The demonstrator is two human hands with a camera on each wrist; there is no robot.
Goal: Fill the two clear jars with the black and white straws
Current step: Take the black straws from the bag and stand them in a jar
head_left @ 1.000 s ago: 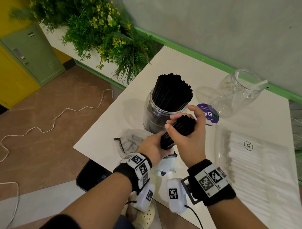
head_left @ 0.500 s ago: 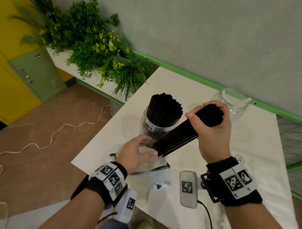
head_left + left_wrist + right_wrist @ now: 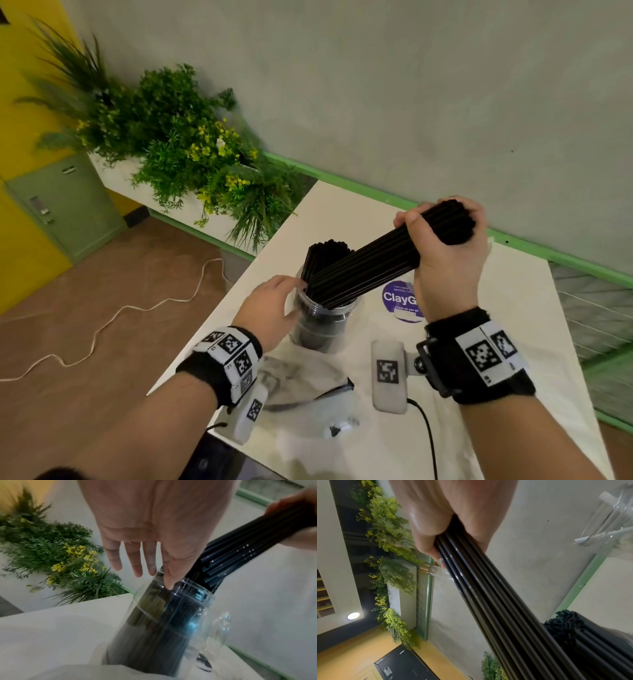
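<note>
Right hand, fingers curled round 1 black straw bundle, seems to feed it slantwise into the nearly full jar near the table's left edge; left hand, fingers straight and slightly spread, steadies the rim, so next the bundle must be stood upright and pushed down.

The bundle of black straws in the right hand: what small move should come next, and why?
Probably tip the bundle upright and slide it down into the jar. The right hand grips its upper end, its lower end already rests at the jar's mouth among straws standing there, and the left hand touches the rim with straight fingers.
</note>
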